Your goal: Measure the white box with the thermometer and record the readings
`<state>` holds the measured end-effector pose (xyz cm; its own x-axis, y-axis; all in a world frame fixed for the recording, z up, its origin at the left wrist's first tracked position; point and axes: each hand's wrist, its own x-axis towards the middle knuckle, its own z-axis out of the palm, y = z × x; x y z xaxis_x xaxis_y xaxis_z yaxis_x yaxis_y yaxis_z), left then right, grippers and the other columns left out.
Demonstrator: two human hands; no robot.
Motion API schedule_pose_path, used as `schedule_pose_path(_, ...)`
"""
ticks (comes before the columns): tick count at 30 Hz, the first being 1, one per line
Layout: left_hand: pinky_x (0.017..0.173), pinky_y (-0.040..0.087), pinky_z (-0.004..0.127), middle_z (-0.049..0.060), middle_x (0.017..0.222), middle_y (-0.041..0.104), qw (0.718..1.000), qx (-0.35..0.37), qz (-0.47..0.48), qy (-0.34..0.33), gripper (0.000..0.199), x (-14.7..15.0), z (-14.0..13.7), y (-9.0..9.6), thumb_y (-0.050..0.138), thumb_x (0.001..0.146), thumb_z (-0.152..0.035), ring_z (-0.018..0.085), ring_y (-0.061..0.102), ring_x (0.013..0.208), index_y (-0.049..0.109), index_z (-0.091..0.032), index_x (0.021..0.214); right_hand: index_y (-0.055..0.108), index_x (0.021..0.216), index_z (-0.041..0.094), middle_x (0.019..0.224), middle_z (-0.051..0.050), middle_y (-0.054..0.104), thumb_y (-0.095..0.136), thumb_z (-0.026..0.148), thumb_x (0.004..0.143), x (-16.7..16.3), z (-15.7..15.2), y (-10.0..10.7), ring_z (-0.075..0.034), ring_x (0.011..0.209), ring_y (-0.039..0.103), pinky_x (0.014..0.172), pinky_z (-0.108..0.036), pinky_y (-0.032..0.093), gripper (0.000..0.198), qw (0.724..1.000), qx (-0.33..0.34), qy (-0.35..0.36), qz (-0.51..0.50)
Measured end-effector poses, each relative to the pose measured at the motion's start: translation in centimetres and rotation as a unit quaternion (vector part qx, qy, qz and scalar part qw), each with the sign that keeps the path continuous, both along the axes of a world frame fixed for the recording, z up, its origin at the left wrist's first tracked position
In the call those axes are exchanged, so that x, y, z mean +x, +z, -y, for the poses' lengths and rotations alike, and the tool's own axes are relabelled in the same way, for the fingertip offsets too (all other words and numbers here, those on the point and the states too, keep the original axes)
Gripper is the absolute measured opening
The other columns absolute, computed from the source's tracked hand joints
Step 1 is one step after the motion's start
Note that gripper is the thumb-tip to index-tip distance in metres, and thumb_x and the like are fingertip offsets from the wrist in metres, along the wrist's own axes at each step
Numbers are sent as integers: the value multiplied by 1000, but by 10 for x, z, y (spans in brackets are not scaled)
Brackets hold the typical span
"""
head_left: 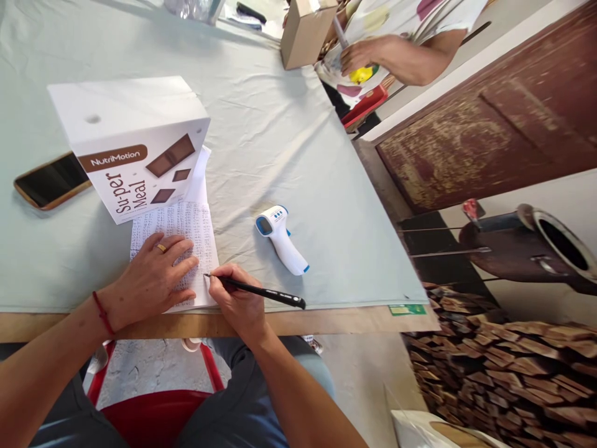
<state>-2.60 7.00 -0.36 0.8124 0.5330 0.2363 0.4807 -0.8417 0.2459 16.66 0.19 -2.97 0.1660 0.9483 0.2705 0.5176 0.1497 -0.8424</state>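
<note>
My left hand (161, 274) lies flat with its fingers spread on a sheet of paper (180, 218) covered in dense handwriting. A black pen (261, 290) is pinched in my right hand (240, 302), its tip at the blank strip along the sheet's right side. Behind my left hand stands a white box (135, 149) printed "NutriMotion Su-per Meal", overlapping the paper's far part. To the right of the paper, a white and blue infrared thermometer (282, 239) rests on the tablecloth, apart from both hands.
A smartphone (53, 180) lies left of the white box. At the table's far side are a cardboard box (305, 34) and another person's hand (359, 57) near something yellow. The table's wooden edge (326, 320) runs close to me; stacked firewood (504, 367) fills the lower right.
</note>
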Motion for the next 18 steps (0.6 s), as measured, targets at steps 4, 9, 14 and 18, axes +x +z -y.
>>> schedule_pose_path(4, 106, 40, 55, 16, 130, 60, 1000, -7, -2, 1, 31, 0, 0, 1, 66, 89, -32, 35, 53, 124, 63, -13, 114, 61, 72, 21, 61, 4, 57, 55, 16, 79, -2, 2, 0, -11, 53, 52, 54, -24, 45, 10, 1000, 2, 5, 4)
schedule_pose_path(9, 107, 40, 55, 16, 132, 60, 1000, -12, -7, 4, 33, 1, 0, 0, 69, 88, -31, 35, 53, 125, 63, -14, 114, 65, 86, 22, 77, -1, 65, 54, 17, 90, 12, -4, 4, -15, 70, 62, 67, -27, 52, 12, 996, 85, 1, 33)
schedule_pose_path(14, 100, 48, 47, 12, 120, 64, 996, 51, 67, -11, 24, -8, -4, 5, 63, 93, -25, 28, 60, 111, 59, -14, 114, 67, 118, 20, 107, -11, 67, 44, 12, 95, 51, -24, -6, -23, 101, 64, 89, -38, 53, 33, 971, 93, 2, 220)
schedule_pose_path(18, 88, 53, 44, 7, 109, 61, 954, 147, 238, 109, 26, -27, -7, 22, 64, 91, -19, 23, 59, 104, 53, -22, 114, 63, 131, 21, 113, -13, 66, 38, 3, 90, 56, -38, -20, -26, 104, 61, 93, -42, 52, 51, 940, 55, 4, 336)
